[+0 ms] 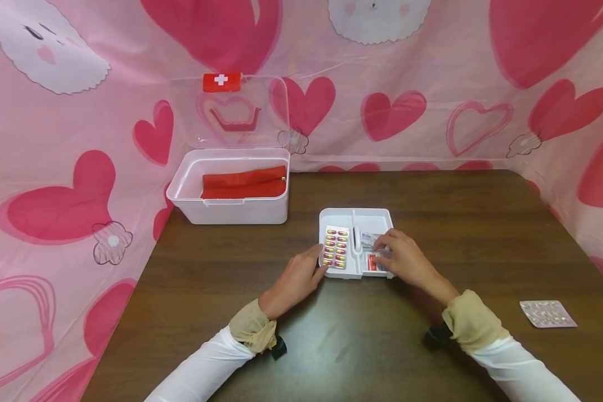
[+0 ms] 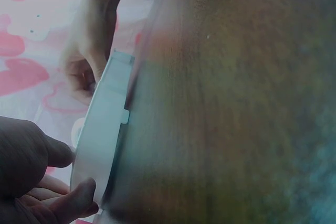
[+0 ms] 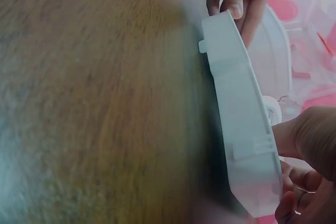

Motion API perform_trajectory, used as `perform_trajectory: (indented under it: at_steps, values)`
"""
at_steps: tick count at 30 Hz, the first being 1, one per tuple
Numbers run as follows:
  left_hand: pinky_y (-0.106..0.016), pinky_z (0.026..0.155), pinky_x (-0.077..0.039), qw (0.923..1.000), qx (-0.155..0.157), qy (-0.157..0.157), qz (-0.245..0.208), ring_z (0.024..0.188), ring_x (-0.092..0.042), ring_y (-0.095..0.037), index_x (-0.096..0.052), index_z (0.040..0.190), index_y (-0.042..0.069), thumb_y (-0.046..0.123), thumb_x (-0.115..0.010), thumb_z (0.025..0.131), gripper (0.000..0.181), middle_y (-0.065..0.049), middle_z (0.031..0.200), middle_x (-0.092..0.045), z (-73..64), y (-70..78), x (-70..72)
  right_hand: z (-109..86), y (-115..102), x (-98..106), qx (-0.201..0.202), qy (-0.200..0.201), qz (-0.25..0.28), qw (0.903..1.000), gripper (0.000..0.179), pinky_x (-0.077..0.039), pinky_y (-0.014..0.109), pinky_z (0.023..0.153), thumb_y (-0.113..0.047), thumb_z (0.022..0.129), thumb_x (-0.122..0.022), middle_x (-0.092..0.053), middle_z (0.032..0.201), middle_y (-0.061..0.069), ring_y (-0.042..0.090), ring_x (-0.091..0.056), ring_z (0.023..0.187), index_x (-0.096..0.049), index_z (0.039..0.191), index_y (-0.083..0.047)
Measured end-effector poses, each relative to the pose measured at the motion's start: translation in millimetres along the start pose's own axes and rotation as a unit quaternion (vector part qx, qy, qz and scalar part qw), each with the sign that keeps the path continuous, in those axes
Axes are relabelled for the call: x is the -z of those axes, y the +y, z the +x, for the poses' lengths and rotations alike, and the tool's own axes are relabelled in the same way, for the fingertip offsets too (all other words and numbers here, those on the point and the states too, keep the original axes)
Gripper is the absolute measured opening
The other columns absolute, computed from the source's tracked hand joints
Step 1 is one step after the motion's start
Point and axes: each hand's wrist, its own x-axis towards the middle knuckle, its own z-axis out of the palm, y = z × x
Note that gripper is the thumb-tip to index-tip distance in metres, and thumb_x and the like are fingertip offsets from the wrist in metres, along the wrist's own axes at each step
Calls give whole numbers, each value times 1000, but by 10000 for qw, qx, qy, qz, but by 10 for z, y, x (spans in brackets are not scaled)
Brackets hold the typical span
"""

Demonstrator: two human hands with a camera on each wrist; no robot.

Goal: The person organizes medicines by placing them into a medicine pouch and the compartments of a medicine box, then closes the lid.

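Observation:
A white divided tray [image 1: 354, 215] lies on the table in front of me. In its left compartment is a blister pack of red-and-yellow capsules [image 1: 335, 247]. A silvery packet [image 1: 368, 239] and a red-and-white packet [image 1: 372, 262] lie in the right one. My left hand [image 1: 297, 277] holds the tray's near left corner, with the thumb at the rim and fingers along the outside in the left wrist view. The bent fingers of my right hand [image 1: 407, 261] reach over the right rim onto the two packets. Whether they pinch one is hidden.
A white box [image 1: 231, 212] with its clear lid [image 1: 181, 111] raised stands at the back left, a red pouch [image 1: 243, 184] inside. A silver-backed blister pack [image 1: 548, 314] lies on the table [image 1: 331, 346] at the right. Patterned pink cloth [image 1: 321, 50] hangs behind.

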Motion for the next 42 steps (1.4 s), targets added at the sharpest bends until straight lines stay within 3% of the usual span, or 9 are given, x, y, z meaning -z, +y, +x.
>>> perform_trajectory:
  at_steps: [9, 14, 18, 25, 34, 42]
  values:
    - [-42, 98, -53, 9999, 132, -19, 16, 119, -64, -24, -50, 141, -1, 15, -65, 96, 50, -15, 136, -62, -39, -18, 27, -108, 34, 85, 63, 440, 27, 9990, 22, -47, 36, 71, -6, 79, -80, -64, 95, 10, 22, -58, 82, -69, 98, -6]
    - [-42, 98, -53, 9999, 147, -50, 6, 119, -64, -25, -49, 142, -2, 16, -65, 97, 51, -16, 137, -61, -49, -26, 32, -274, 95, 261, -2, 557, -43, 9984, 24, -55, 47, 78, -3, 80, -79, -67, 99, 10, 27, -68, 90, -67, 100, -5]
    - [-43, 99, -53, 9999, 122, -26, 56, 121, -63, -26, -49, 141, -3, 16, -64, 97, 51, -16, 138, -60, -44, -26, 34, -430, 157, 425, -66, 618, -195, 9979, 24, -56, 50, 76, -4, 81, -78, -68, 100, 11, 31, -70, 91, -66, 102, -6]
    - [-42, 98, -53, 9999, 78, -29, 86, 120, -63, -25, -50, 141, -2, 16, -64, 97, 50, -16, 137, -61, -32, -24, 22, -730, 342, 680, -79, 927, -557, 9941, 26, -56, 43, 71, -6, 78, -81, -71, 97, 9, 31, -72, 84, -66, 99, -8]
    - [-42, 98, -53, 10000, -1, 19, 12, 119, -64, -25, -50, 141, 0, 15, -64, 97, 49, -15, 136, -62, -20, -15, -1, -1107, 677, 963, -740, 639, -733, 9925, 37, -50, 63, 73, -12, 82, -79, -68, 114, 26, 51, -66, 92, -64, 115, -8]
    - [-42, 98, -53, 9999, -77, 63, 71, 119, -64, -26, -51, 140, -3, 15, -65, 96, 50, -17, 136, -61, -10, -6, 2, -1426, 986, 1185, -1041, 402, -1173, 9868, 46, -43, 65, 71, -13, 82, -79, -62, 117, 36, 62, -57, 101, -59, 122, -2]
